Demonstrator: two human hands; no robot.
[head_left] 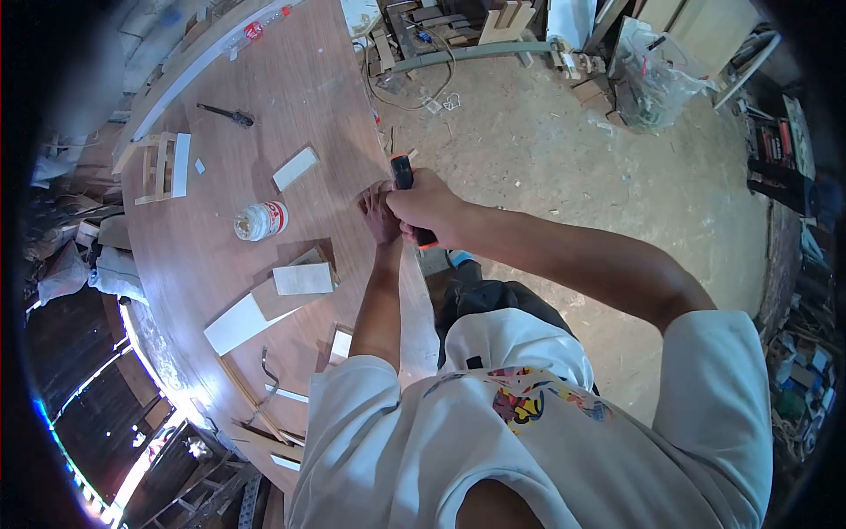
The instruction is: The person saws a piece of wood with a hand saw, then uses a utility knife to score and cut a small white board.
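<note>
My right hand (427, 203) is wrapped round a black tool with orange ends (403, 171), held upright in the view over the edge of the wooden table (344, 115). Beside it, close against the right hand, my left hand (379, 212) rests at the table edge with its fingers partly spread. To the left stand a glass jar with a red and white label (262, 220) and a white block (295, 168). Nearer to me lie another white block (304, 279) and a white board (240, 324).
A dark tool (226, 115) and a small wooden frame (162, 167) lie at the table's far left. A bent metal tool (269, 367) lies nearer. Wood scraps and a clear plastic bag (656, 84) are on the floor beyond.
</note>
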